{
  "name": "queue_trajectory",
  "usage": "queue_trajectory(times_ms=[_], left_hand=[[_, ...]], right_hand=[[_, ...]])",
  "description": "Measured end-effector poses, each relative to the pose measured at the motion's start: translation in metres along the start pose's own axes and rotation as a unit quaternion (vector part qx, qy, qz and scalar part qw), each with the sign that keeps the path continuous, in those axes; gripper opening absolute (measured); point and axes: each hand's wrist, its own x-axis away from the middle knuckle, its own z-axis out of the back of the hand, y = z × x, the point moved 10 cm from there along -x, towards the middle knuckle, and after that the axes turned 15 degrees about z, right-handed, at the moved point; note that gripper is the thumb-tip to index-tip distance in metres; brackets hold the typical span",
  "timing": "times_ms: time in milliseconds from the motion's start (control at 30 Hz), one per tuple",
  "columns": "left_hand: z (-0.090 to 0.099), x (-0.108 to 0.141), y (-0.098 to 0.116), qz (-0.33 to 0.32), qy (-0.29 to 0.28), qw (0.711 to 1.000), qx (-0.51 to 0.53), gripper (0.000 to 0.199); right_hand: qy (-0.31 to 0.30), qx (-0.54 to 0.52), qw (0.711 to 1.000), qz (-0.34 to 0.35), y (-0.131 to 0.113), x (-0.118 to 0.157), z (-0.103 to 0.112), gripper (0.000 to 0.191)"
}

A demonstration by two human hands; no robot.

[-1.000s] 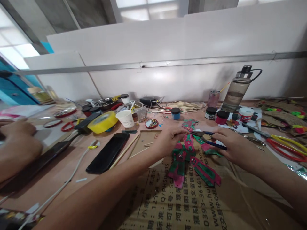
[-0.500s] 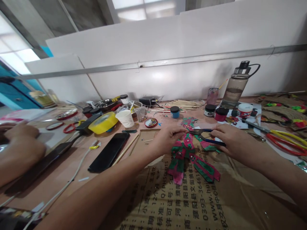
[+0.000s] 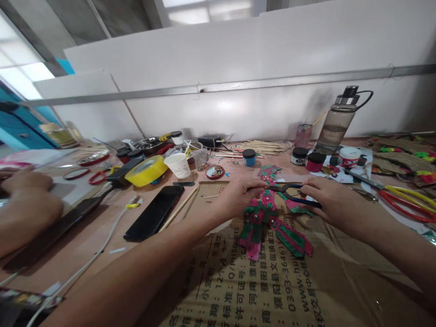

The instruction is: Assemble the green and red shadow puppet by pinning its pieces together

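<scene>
My right hand (image 3: pixel 329 197) grips the dark blue handles of a pair of pliers (image 3: pixel 295 200), jaws pointing left. At the jaw tips, the fingers of my left hand (image 3: pixel 238 195) are pinched together; whatever small thing lies between them is too small to make out. Beneath both hands lies a flat pink and green jointed figure (image 3: pixel 264 213), its pieces joined by small metal pins. It rests on a printed cardboard sheet (image 3: pixel 214 290), its lower limbs spread toward me.
Left of the cardboard lie a black phone (image 3: pixel 155 213), yellow tape roll (image 3: pixel 146 171), and paper cup (image 3: pixel 177 165). A dish of small beads (image 3: pixel 215 171), paint jars (image 3: pixel 249 157) and a water bottle (image 3: pixel 335 127) stand behind. Scissors (image 3: pixel 398 195) lie right. Another person's hand (image 3: pixel 29 186) is far left.
My view has shifted very slightly. Both hands stay at the same spot over the figure, the pliers' tips still against my left fingertips.
</scene>
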Motion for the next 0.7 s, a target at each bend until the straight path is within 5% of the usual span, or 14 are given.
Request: queue_trajectory(times_ms=[700], left_hand=[[-0.002,-0.0005,-0.0007,0.005,-0.004,1.0,-0.023,0.022]], right_hand=[[-0.006,0.025,1.0,0.008,-0.0058,-0.0041,0.0052,0.01]])
